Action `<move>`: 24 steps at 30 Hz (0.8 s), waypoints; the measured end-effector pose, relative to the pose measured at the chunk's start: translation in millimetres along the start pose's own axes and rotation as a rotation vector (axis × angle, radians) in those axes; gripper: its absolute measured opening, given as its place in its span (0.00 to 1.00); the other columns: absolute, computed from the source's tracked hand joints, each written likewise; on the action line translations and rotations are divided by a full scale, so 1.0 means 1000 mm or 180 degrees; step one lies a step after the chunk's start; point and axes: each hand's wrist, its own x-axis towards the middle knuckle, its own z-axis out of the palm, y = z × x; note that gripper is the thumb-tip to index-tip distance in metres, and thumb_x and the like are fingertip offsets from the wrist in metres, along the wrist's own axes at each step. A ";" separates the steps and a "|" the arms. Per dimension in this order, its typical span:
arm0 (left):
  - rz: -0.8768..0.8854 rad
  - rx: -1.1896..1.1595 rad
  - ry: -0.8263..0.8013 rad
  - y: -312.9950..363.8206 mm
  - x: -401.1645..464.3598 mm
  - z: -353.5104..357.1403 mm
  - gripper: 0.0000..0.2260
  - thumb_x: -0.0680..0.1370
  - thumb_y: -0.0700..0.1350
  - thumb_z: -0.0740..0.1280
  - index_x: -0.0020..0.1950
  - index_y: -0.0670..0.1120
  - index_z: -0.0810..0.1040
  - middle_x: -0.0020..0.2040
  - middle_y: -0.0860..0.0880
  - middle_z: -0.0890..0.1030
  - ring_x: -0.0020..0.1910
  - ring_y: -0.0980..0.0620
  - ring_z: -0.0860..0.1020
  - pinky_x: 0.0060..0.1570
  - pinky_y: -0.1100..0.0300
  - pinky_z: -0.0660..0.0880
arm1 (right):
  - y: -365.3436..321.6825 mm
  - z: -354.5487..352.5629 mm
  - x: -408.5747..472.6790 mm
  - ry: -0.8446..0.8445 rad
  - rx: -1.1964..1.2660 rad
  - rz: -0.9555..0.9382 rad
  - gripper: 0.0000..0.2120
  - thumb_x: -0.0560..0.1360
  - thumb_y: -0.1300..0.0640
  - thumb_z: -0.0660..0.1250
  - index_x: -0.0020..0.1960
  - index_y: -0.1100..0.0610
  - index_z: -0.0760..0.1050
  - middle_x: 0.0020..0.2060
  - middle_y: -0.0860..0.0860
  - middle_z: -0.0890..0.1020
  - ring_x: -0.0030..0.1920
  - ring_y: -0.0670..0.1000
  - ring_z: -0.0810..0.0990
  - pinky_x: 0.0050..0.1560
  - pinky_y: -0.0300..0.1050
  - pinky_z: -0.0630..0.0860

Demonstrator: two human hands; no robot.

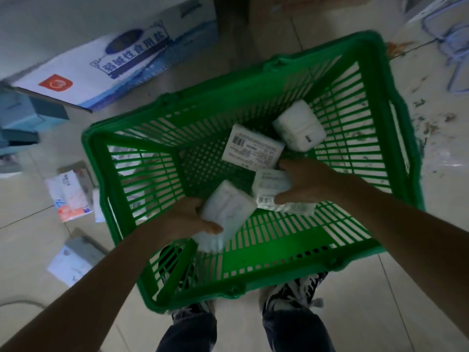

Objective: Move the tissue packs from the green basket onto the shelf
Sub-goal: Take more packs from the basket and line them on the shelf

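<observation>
A green plastic basket stands on the tiled floor in front of my feet. Inside it lie white tissue packs. My left hand is closed around one white pack near the basket's front wall. My right hand grips another white pack with a barcode label, and a further pack lies under it. Two loose packs rest on the basket bottom: a flat one with a barcode and a bulkier one at the far right corner. No shelf surface is clearly in view.
A large white and blue carton lies on the floor at the upper left. Blue boxes sit at the left edge. Small packs and papers are scattered on the floor left of the basket. My shoes are right behind the basket.
</observation>
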 end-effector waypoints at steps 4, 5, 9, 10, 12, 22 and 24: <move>-0.0011 -0.0248 -0.0085 0.011 -0.009 0.009 0.35 0.61 0.48 0.85 0.67 0.50 0.80 0.62 0.48 0.85 0.59 0.47 0.84 0.62 0.43 0.82 | 0.005 -0.002 -0.021 0.0293 0.0597 0.0278 0.41 0.54 0.23 0.65 0.62 0.40 0.68 0.48 0.41 0.74 0.45 0.50 0.77 0.36 0.41 0.69; 0.0018 -0.0289 -0.0084 0.013 -0.013 0.011 0.36 0.62 0.47 0.85 0.69 0.49 0.78 0.63 0.47 0.85 0.60 0.46 0.84 0.62 0.42 0.81 | 0.008 -0.003 -0.026 0.0338 0.0736 0.0344 0.45 0.54 0.23 0.66 0.68 0.39 0.67 0.50 0.41 0.75 0.47 0.49 0.77 0.40 0.42 0.72; 0.0102 -0.0488 0.0000 0.018 -0.032 0.014 0.34 0.70 0.42 0.83 0.73 0.47 0.75 0.63 0.48 0.84 0.59 0.47 0.84 0.57 0.48 0.83 | 0.016 -0.013 -0.056 0.0466 0.1425 0.0282 0.44 0.58 0.25 0.69 0.73 0.30 0.62 0.57 0.37 0.78 0.54 0.45 0.78 0.52 0.40 0.74; 0.0123 -0.0619 0.0005 0.022 -0.040 0.014 0.32 0.71 0.41 0.82 0.73 0.47 0.76 0.63 0.48 0.85 0.59 0.47 0.85 0.55 0.50 0.84 | 0.015 -0.015 -0.064 0.0517 0.1515 0.0258 0.41 0.60 0.27 0.70 0.71 0.29 0.63 0.57 0.37 0.79 0.55 0.45 0.79 0.54 0.42 0.75; 0.0185 -0.0821 -0.0005 0.030 -0.062 0.014 0.29 0.72 0.41 0.81 0.72 0.48 0.78 0.62 0.49 0.86 0.57 0.48 0.86 0.54 0.53 0.84 | 0.011 -0.020 -0.079 0.0591 0.2002 0.0305 0.32 0.65 0.33 0.72 0.68 0.33 0.70 0.57 0.38 0.83 0.56 0.47 0.83 0.57 0.48 0.80; 0.0541 -0.1587 -0.0060 0.081 -0.158 -0.001 0.34 0.61 0.49 0.86 0.65 0.45 0.82 0.60 0.44 0.88 0.59 0.40 0.86 0.59 0.46 0.81 | -0.061 -0.083 -0.156 0.1145 0.3783 0.0304 0.17 0.78 0.48 0.71 0.65 0.49 0.79 0.52 0.48 0.89 0.48 0.47 0.89 0.46 0.41 0.81; 0.0641 -0.1753 0.0022 0.094 -0.178 -0.009 0.29 0.65 0.44 0.84 0.65 0.43 0.82 0.60 0.42 0.88 0.59 0.39 0.86 0.58 0.46 0.81 | -0.079 -0.103 -0.173 0.1242 0.3886 0.0173 0.15 0.77 0.49 0.72 0.63 0.50 0.80 0.47 0.47 0.90 0.45 0.47 0.89 0.42 0.39 0.82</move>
